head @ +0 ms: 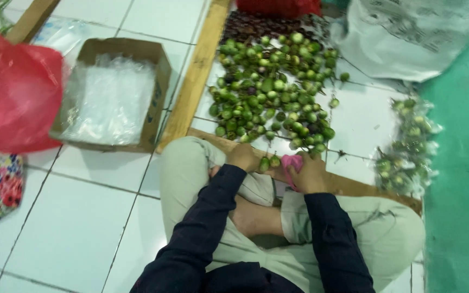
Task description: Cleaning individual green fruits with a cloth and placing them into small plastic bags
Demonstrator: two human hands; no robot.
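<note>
Both hands closed: left hand (243, 157) grips green fruit (264, 163), right hand (309, 174) something pink (291, 161).

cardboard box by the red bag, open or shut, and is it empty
Open: the cardboard box has its flaps up and it is filled with clear plastic bags.

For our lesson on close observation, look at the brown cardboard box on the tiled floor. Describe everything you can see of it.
The brown cardboard box is a shallow, open-topped rectangle with plain, slightly worn walls. It sits flat on the white tiled floor, turned a little askew. It is filled with a stack of clear plastic bags. A red plastic bag lies at its left side, and a wooden plank runs along its right. Neither hand touches it.
</note>
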